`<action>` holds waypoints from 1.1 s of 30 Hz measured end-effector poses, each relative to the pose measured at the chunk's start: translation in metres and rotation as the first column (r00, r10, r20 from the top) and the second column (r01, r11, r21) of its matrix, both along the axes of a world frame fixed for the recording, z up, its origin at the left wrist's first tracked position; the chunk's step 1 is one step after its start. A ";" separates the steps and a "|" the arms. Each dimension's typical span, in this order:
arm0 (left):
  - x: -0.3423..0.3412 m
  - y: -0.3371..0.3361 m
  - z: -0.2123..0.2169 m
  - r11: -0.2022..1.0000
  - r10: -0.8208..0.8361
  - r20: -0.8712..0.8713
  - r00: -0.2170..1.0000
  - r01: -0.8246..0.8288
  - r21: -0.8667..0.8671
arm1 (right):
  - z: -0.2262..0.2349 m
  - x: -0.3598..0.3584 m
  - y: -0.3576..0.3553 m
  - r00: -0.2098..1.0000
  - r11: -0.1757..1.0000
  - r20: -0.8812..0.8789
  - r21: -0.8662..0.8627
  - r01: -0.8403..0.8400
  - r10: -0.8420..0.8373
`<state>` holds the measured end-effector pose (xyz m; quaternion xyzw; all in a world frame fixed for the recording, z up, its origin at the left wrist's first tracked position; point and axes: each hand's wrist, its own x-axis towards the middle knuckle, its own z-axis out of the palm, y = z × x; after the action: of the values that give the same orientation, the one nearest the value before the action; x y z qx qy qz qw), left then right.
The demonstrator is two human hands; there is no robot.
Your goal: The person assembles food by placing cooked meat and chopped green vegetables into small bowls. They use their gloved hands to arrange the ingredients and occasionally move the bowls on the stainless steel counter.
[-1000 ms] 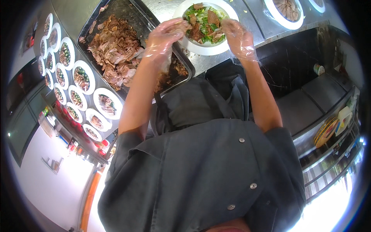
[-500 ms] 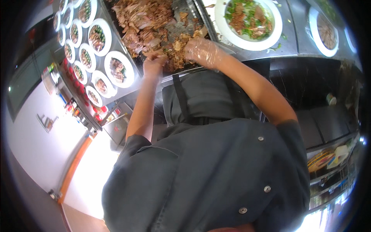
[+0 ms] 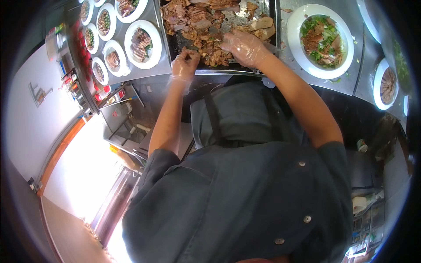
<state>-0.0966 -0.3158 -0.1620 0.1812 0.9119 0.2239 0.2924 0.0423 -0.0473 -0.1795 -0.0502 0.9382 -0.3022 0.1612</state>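
I have both gloved hands in the dark tray [image 3: 173, 41] of shredded meat [image 3: 206, 26] at the table's near edge: my left hand [image 3: 185, 61] is pinched shut on a few shreds, my right hand [image 3: 243, 46] lies spread open over the pile. To the right a white plate [image 3: 294, 30] already carries greens and meat. To the left several plates [image 3: 153, 44] look filled, yet plenty of meat remains.

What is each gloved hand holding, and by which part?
The left hand pinches a small piece of meat in its fingertips at the tray edge. The right hand lies on the meat; any grasp is hidden.
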 end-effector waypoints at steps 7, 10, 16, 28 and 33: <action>-0.004 -0.003 0.005 0.985 0.113 -0.154 0.982 -0.091 0.148 | 0.018 0.033 0.032 0.859 0.638 0.090 -0.632 0.440 -0.503; 0.002 0.036 0.007 0.987 -0.146 -0.345 0.927 0.160 0.012 | 0.009 0.045 0.039 0.738 0.243 0.190 -0.866 0.436 -0.647; -0.002 0.073 -0.006 0.899 -0.348 -0.251 0.903 0.246 -0.363 | 0.037 0.048 0.035 0.626 -0.390 0.554 -0.832 0.395 -0.549; 0.003 0.134 0.065 0.999 -0.050 0.292 0.955 0.049 0.011 | 0.041 0.070 0.039 0.419 0.156 0.104 -0.826 0.541 -0.902; 0.030 0.186 0.079 0.963 -0.138 0.487 0.863 0.002 0.269 | 0.061 0.132 0.069 0.131 -0.064 0.175 -0.803 0.593 -0.976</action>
<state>-0.0668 -0.1299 -0.0829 0.1869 0.7600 0.3695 0.5009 0.1742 0.0222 -0.1185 0.4061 0.5504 -0.6511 -0.3290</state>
